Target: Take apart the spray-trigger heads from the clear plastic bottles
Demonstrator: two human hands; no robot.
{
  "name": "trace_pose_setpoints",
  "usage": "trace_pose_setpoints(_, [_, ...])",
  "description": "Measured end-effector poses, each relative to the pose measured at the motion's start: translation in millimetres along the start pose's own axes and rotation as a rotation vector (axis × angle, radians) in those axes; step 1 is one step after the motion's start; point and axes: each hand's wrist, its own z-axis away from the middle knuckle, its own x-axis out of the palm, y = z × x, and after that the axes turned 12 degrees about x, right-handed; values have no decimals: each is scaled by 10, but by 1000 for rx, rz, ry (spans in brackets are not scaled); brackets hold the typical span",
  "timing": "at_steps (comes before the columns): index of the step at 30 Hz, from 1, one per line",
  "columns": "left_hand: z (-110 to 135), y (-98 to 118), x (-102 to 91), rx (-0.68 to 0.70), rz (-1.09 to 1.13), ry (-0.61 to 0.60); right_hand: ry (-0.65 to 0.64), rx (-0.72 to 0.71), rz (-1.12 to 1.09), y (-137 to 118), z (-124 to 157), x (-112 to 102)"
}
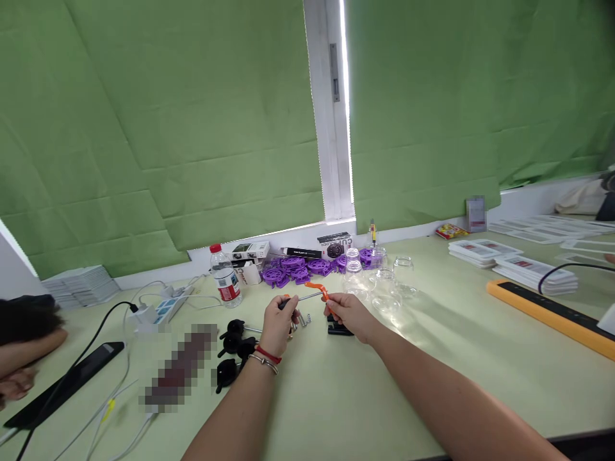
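We lift the metal rod [307, 297] off the surface [336, 397] | left hand [278, 323] fingers grip its black end | right hand [348, 312] fingers pinch the orange piece [319, 289] onto it.

An office-like workroom: long desk [336, 397], power strip [166, 308], green blinds [192, 128].

We count 1 water bottle [226, 279], 1 white power strip [163, 308], 1 orange-edged bar [552, 314], 2 hands of ours; the purple wheels [293, 269] overlap too much to count.

water bottle [225, 280]; purple wheels [293, 269]; glass jars [384, 282]; power strip [166, 307]
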Motion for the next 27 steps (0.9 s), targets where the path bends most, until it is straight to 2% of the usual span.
trace_pose_setpoints(3, [32, 15, 22, 21, -51, -15, -23, -38, 78, 28, -9, 8])
trace_pose_setpoints(8, [75, 48, 62, 133, -94, -77, -47, -65, 144, 10, 33, 26])
trace_pose_setpoints(13, [91, 30, 56, 153, -93, -129, -65, -96, 204, -17, 79, 33])
trace_pose_setpoints(23, [119, 10, 86, 158, 64, -190, -107, -173, 251, -18, 103, 68])
trace_pose_setpoints(27, [134, 48, 93, 131, 138, -147, -116, -179, 286, 8, 84, 75])
